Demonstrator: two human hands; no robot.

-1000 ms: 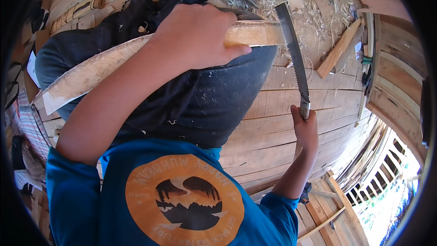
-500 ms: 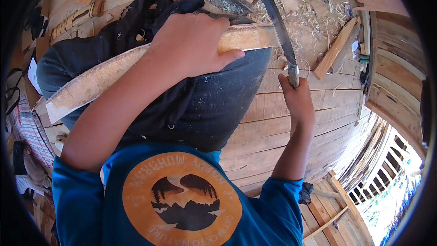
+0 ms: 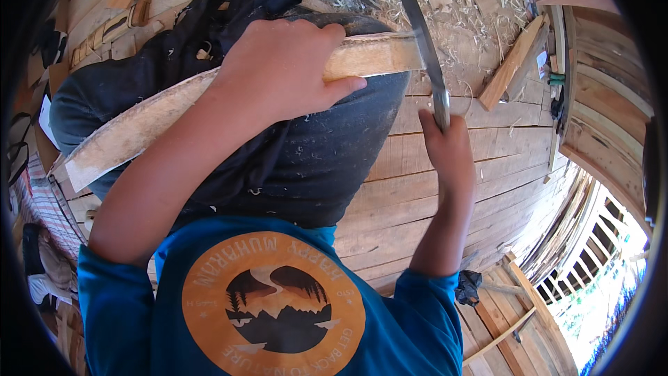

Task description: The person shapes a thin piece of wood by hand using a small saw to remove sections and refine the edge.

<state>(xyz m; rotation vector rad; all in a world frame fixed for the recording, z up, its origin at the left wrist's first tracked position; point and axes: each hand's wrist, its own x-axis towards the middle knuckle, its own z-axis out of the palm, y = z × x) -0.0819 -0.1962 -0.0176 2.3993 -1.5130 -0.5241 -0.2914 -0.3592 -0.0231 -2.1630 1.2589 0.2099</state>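
Left hand (image 3: 282, 73) is clamped over the top of the curved wooden slat (image 3: 139, 129) — fingers wrapped across its upper face, thumb pointing right along the lower edge, pinning it against your lap on the dark trousers (image 3: 313, 160). Right hand (image 3: 449, 150) is closed in a fist round the handle of the long blade (image 3: 417, 35); the blade runs up and leftward from your fist, crossing the slat's right end (image 3: 376, 54).

Slat lies slantwise across your thigh, low end at your left, high end under the blade. Looks stiff, dry, fairly light for its length — a thin bent board, not likely to flex much. Sawn faces look rough, so grip should hold, though splinters are a risk. Best hold is where you have it: mid-length, clear of the cutting end. Keep your thumb back — it sits near the blade's path.

Blade looks thin, hard and likely sharp-edged; hold it only by the handle.

Beyond: plank floor (image 3: 445, 195), pale wood shavings (image 3: 466, 24) heaped past the blade, a loose wood offcut (image 3: 511, 63) lying just right of them.
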